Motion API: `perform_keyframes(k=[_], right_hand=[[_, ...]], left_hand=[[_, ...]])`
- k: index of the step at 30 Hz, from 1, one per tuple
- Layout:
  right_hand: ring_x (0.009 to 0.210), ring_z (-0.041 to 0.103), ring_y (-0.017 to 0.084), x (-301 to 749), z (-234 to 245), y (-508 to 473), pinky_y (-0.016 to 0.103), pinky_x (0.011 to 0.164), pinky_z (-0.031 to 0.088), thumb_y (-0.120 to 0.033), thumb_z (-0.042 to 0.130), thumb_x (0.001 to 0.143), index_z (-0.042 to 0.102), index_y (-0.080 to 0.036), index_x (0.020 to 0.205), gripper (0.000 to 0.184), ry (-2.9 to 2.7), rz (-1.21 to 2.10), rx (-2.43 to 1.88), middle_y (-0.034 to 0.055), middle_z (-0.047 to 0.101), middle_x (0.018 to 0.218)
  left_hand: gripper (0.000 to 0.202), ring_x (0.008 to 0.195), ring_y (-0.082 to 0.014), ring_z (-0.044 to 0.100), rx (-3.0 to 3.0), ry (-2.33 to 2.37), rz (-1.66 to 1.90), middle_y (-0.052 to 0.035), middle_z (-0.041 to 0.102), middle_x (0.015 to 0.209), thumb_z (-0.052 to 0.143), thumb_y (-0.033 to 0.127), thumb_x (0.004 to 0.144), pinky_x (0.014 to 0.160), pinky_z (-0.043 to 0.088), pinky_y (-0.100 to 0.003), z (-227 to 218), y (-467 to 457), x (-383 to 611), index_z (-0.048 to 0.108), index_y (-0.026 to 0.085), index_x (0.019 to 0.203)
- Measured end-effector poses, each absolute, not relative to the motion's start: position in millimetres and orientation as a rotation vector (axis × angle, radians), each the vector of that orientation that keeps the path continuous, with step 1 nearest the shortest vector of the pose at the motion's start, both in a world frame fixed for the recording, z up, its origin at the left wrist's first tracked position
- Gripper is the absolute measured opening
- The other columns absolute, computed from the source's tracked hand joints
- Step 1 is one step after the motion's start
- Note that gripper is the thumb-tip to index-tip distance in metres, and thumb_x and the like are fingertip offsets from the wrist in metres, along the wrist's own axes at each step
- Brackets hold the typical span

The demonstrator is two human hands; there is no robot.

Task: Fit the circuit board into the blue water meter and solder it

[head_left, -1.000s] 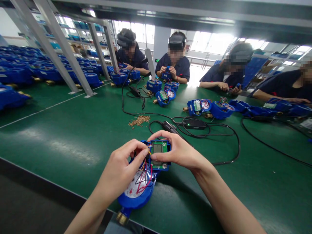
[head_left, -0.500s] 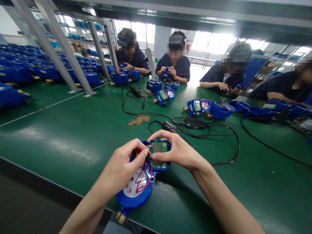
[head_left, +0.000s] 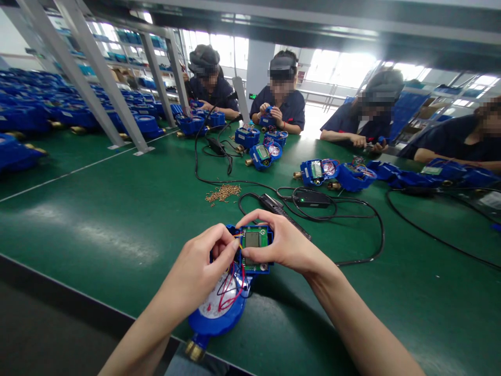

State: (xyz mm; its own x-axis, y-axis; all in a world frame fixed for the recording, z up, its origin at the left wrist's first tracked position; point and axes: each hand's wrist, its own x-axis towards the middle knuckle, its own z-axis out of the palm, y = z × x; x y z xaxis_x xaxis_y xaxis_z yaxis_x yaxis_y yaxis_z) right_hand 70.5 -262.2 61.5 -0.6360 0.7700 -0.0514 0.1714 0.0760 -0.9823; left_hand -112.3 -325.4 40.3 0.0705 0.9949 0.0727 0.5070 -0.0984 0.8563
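Note:
A blue water meter [head_left: 219, 321] lies at the front edge of the green table, its brass pipe end toward me. Its upper part holds a green circuit board [head_left: 258, 236] with a grey display. Thin coloured wires [head_left: 228, 295] loop over the white dial. My left hand [head_left: 207, 258] is closed, thumb and forefinger pinching wires at the board's left edge. My right hand [head_left: 279, 240] grips the board's housing, thumb over the display's lower left and forefinger along the top. The left fingertips cover part of the wire ends.
A pile of small brass screws [head_left: 224, 192] lies beyond the meter. Black cables [head_left: 381, 230] and a black adapter [head_left: 312, 198] lie to the right. More blue meters [head_left: 319, 172] stand farther back, where several co-workers sit. Metal posts [head_left: 105, 78] rise at left.
Almost nothing differs. My left hand has shifted very slightly at the wires, and the meter body has turned a little under it. My right hand keeps its grip.

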Motion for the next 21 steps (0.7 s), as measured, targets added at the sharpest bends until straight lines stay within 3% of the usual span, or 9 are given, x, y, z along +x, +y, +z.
perform_keyframes(k=[5, 15, 21], right_hand=[[0.077, 0.061, 0.013, 69.7, 56.5, -261.3, 0.024, 0.071, 0.050, -0.013, 0.079, 0.068, 0.066, -0.019, 0.103, 0.038, -1.818, 1.596, -0.938, -0.0011, 0.068, 0.088], [0.078, 0.058, 0.011, 74.2, 62.3, -259.6, 0.020, 0.069, 0.048, -0.017, 0.080, 0.073, 0.066, -0.020, 0.107, 0.037, -1.894, 1.616, -0.905, -0.0027, 0.065, 0.086], [0.081, 0.058, 0.010, 74.3, 58.9, -257.2, 0.019, 0.072, 0.047, -0.021, 0.081, 0.076, 0.067, -0.019, 0.109, 0.036, -1.901, 1.601, -0.869, -0.0023, 0.065, 0.089]], left_hand=[[0.026, 0.064, -0.0148, 0.045, 1.665, 1.434, 0.951, 0.0050, 0.048, 0.067, 0.052, 0.037, 0.094, 0.061, 0.035, -0.029, 38.2, -322.0, -115.2, 0.052, 0.022, 0.072], [0.023, 0.072, -0.0157, 0.049, 1.674, 1.485, 1.040, 0.0041, 0.052, 0.075, 0.056, 0.037, 0.095, 0.070, 0.036, -0.029, 33.4, -326.3, -115.8, 0.059, 0.022, 0.079], [0.023, 0.067, -0.0144, 0.047, 1.684, 1.457, 1.015, 0.0054, 0.050, 0.070, 0.054, 0.034, 0.095, 0.065, 0.036, -0.028, 39.6, -325.4, -113.0, 0.057, 0.022, 0.075]])
